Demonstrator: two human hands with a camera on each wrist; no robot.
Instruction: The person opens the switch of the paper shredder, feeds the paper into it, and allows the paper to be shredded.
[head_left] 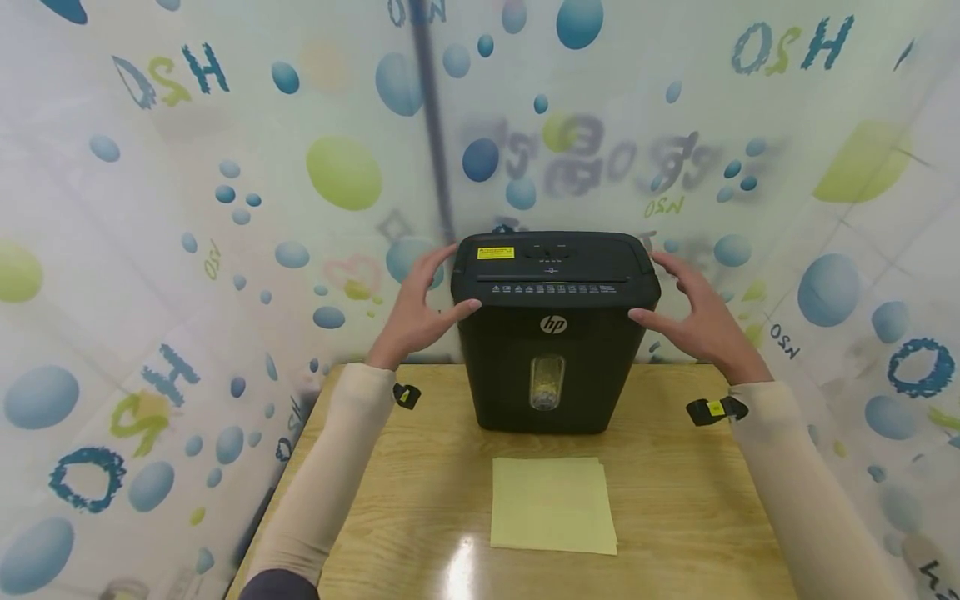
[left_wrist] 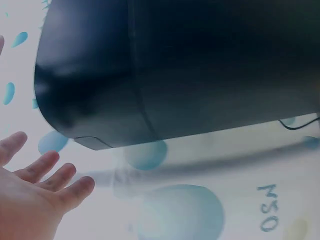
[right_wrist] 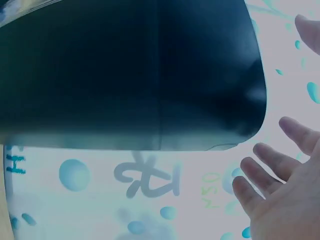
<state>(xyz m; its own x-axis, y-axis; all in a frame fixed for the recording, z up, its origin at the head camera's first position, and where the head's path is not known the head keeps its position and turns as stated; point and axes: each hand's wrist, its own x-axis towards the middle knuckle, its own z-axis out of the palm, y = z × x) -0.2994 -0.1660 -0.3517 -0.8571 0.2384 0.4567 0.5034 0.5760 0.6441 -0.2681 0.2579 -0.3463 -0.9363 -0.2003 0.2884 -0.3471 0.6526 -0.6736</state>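
Observation:
A black HP paper shredder [head_left: 487, 350] stands upright on the wooden table, with a small window in its front and a yellow label on its top. My left hand [head_left: 422, 310] is spread beside the upper left corner, thumb tip at the front edge. On the other side my right hand [head_left: 693, 310] mirrors it, thumb by the right front corner. In the left wrist view the fingers [left_wrist: 60, 177] are apart from the shredder's side. The right wrist view likewise shows a gap between the fingers [right_wrist: 265, 175] and the black casing.
A small stack of yellow paper [head_left: 553, 504] lies on the table [head_left: 420, 475] in front of the shredder. Behind and on both sides hangs a patterned curtain [head_left: 337, 67] with bubbles and lettering. A thin dark cord [left_wrist: 295, 127] shows near the shredder in the left wrist view.

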